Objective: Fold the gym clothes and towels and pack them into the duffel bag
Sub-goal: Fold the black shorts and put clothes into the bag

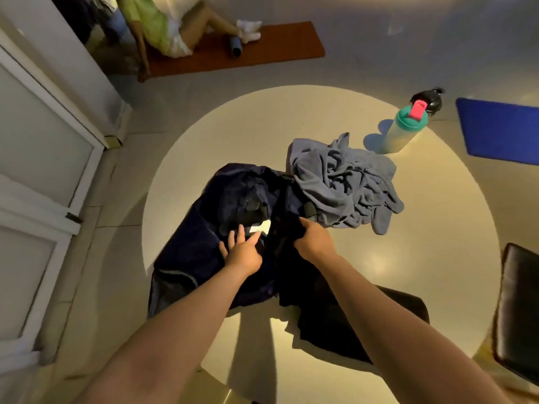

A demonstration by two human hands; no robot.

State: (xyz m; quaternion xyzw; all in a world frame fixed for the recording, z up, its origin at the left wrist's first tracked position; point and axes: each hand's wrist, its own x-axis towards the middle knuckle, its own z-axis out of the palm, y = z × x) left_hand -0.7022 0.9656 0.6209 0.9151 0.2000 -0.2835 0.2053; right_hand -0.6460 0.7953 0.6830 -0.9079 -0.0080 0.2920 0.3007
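Duffel bag (221, 199) lies under both hands (243, 252), on table (408, 258)

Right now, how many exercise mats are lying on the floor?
2. An orange mat lies at the far side, with a person sitting on it. A blue mat lies on the right, beyond the round table. More may lie outside the view.

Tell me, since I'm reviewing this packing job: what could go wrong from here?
1. The right hand grips a dark garment that looks unfolded and trails toward the near edge of the table. It may go into the duffel bag bunched, or slide off.
2. The grey towel lies crumpled, partly on the bag, and the bottle stands just beyond it. Tugging the towel or bag could tip the bottle.
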